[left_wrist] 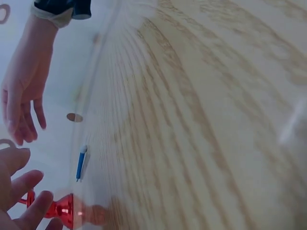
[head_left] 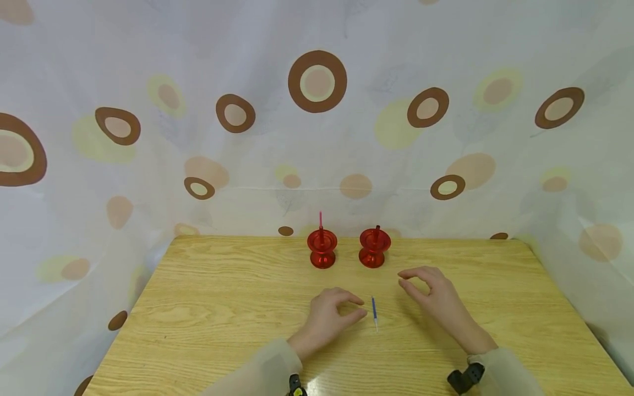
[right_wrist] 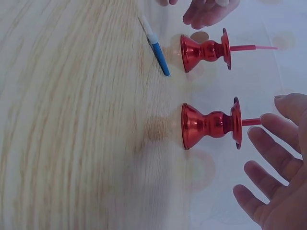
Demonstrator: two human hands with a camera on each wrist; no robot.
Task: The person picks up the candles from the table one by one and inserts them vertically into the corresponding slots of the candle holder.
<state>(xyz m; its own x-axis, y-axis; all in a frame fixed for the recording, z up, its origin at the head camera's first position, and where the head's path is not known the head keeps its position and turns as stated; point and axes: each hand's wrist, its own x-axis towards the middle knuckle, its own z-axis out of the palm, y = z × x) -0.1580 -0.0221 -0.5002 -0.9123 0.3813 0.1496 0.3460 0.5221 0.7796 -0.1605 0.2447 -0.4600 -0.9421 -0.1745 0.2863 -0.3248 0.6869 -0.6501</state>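
Observation:
A thin blue stick with a whitish end (head_left: 374,311) lies on the wooden table, perhaps a small candle. Just left of it is my left hand (head_left: 329,316), thumb and forefinger parted and nothing between them. My right hand (head_left: 438,300) hovers to the right, its thumb and forefinger bent toward each other without holding anything. Behind the hands stand two shiny red candle holders. A slim pink candle (head_left: 320,219) rises from the left holder (head_left: 322,258). In the right holder (head_left: 372,258) only a short red tube shows. The right wrist view has the blue stick (right_wrist: 159,56) beside both holders.
The wooden table (head_left: 223,308) reaches back to a pale cloth (head_left: 267,143) with brown ring patterns, which hangs behind and along both sides. Both holders stand close to the table's back edge. Dark devices are strapped to both wrists.

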